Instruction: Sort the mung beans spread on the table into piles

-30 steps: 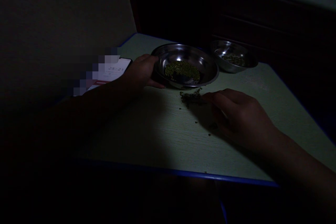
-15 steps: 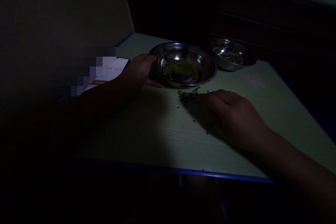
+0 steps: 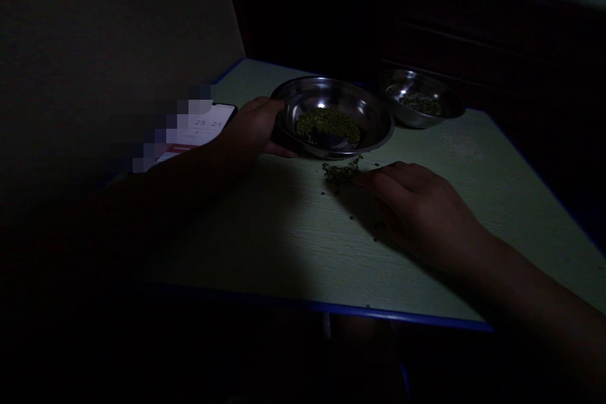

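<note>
In dim light my left hand [image 3: 253,129] grips the left rim of a steel bowl [image 3: 374,118] that holds a layer of small green beans [image 3: 326,124]. My right hand [image 3: 421,208] lies palm down on the pale green table [image 3: 284,233], its fingers curled and close together. The fingertips touch a small heap of green beans [image 3: 341,172] lying on the table just in front of the bowl. A few single beans are scattered near the hand. I cannot make out whether the fingers hold any.
A second, smaller steel bowl [image 3: 419,101] with some beans stands at the back right. A lit phone [image 3: 199,129] lies left of my left hand, by the wall. The table has a blue edge [image 3: 331,308] along its near side.
My right hand has slid a little to the left, up to the heap of beans. The left hand and the bowl have stayed put.
</note>
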A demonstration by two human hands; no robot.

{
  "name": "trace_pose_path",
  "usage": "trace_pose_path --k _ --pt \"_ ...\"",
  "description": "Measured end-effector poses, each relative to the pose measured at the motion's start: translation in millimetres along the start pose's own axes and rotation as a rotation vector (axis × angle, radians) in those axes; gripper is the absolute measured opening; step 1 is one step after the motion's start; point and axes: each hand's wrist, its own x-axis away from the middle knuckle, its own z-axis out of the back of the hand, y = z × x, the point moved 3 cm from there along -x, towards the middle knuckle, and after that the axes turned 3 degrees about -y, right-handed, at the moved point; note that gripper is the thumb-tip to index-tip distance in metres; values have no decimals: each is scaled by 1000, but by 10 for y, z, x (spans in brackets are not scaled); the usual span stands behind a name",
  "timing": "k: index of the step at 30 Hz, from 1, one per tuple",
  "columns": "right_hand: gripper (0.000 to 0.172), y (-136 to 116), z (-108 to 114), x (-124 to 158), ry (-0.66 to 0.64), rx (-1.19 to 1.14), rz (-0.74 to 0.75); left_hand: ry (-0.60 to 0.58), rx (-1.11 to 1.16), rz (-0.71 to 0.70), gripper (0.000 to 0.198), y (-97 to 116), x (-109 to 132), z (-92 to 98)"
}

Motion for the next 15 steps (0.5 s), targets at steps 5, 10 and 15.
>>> trace_pose_path --k 5,10,15 --pt "32 6 -18 -5 -47 -28 29 20 -1 21 15 42 23 -34" --pt "32 9 77 51 -152 -103 105 46 15 47 12 47 23 -42" --pt "35 19 230 120 -208 -127 71 8 -51 -1 13 32 2 -18"
